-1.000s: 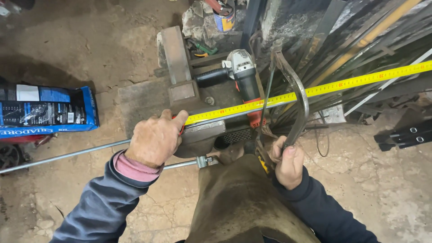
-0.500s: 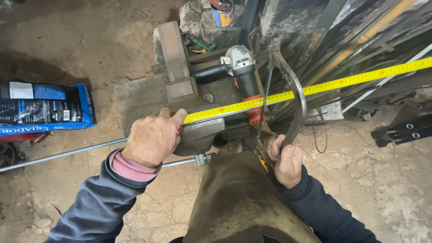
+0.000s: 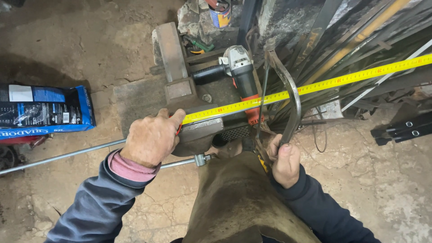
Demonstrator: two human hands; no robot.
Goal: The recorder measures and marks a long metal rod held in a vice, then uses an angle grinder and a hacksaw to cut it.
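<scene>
Left hand (image 3: 152, 137) closed over the near end of a yellow tape measure (image 3: 315, 85), grip clamped on its case atop a bench vise (image 3: 189, 112), tape stretched out rightward over an angle grinder (image 3: 240, 76) and past leaning metal bars (image 3: 351, 40). Right hand (image 3: 284, 159) wrapped tight round the handle of a hacksaw (image 3: 288, 94), frame upright just beside the vise. Thin steel rod (image 3: 63, 156) lying along the floor below, blue bag (image 3: 42, 112) well off to the left.

Cracked, dusty concrete floor (image 3: 369, 180)

left hand (image 3: 152, 137) closed palm-down; right hand (image 3: 283, 158) fisted, gripping
</scene>
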